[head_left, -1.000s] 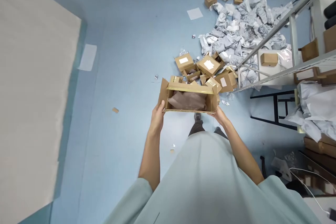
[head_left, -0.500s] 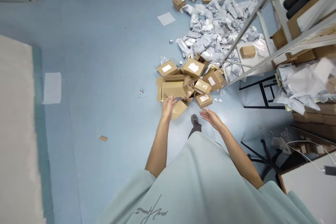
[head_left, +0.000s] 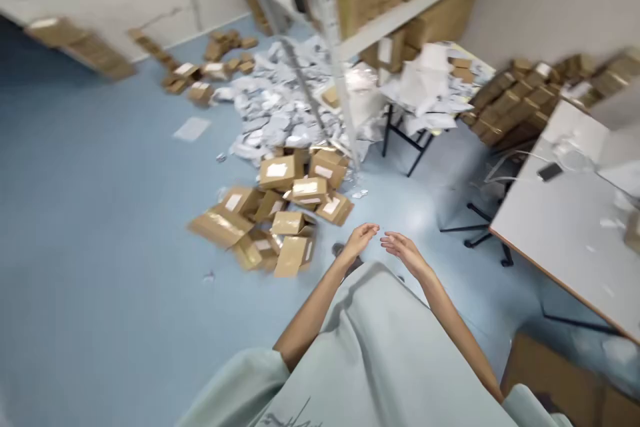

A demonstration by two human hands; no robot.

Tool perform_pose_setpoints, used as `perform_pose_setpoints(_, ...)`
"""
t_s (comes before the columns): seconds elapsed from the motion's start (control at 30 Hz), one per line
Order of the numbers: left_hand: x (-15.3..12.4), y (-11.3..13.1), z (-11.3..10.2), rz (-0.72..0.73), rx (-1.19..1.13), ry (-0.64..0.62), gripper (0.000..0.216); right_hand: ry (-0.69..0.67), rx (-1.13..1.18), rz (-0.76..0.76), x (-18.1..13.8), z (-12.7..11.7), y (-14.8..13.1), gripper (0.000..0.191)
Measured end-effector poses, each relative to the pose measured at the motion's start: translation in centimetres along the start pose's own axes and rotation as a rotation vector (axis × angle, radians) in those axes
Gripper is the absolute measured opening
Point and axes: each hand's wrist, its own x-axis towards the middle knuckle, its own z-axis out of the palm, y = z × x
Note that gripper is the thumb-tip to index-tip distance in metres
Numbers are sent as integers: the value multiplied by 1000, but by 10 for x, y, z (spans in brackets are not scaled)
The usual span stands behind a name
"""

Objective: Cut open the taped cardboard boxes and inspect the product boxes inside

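My left hand point(head_left: 359, 240) and my right hand point(head_left: 404, 249) hang close together in front of me above the blue floor, both empty with fingers loosely stretched out. To their left lies a heap of brown cardboard boxes point(head_left: 280, 213), several with white labels. A larger open box point(head_left: 220, 225) lies at the heap's left edge. The picture is smeared by head motion.
Crumpled grey mailer bags point(head_left: 280, 113) cover the floor behind the boxes. A metal shelf rack point(head_left: 335, 47) with cartons stands at the back. A white table point(head_left: 565, 227) with a phone is on the right. More small boxes point(head_left: 210, 70) lie far left.
The open box I held a second ago has left my hands and lies on the floor heap. My hands came together empty, and my head has swung right.
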Motion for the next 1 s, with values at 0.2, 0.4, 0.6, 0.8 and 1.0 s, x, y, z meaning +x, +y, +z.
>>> perform_pose_setpoints(0.2,-14,-6,189,30,239,-374,61,328,210,-218,-115,-139,14,68)
perform_pose_setpoints(0.4,-46,-10,367,51,385,-758,50,715,410,-416,-203,-245,22,61)
perform_pose_setpoints(0.6,-48,-2,486,35,539,-1018,40,927,515,-539,-246,-327,24,59)
perform_pose_setpoints(0.8,-13,-16,606,-32,615,-1119,47,1138,506,-504,-283,-427,22,61)
perform_pose_setpoints(1.0,10,-27,751,-65,610,-1217,54,1354,399,-425,-334,-543,-2,58)
